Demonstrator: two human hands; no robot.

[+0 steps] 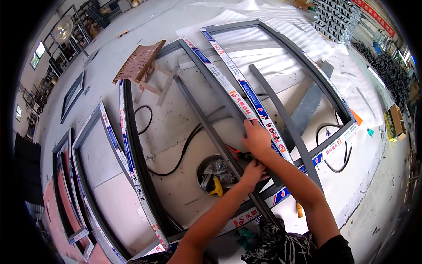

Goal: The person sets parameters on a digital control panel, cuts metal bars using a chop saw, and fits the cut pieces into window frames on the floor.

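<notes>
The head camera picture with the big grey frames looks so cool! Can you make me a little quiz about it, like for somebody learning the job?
1. True or false: nobody is sitting on the brown wooden stool with the woven seat.

2. Pick one. What lies in the round container with the dark rim?
A) green apples
B) crinkled clear plastic bags
C) a red ball

3. Which of the person's two hands is higher in the picture, at the long grey metal frame with white and blue printed film?

Key:
1. True.
2. B.
3. The right hand; the left hand is lower.
</notes>
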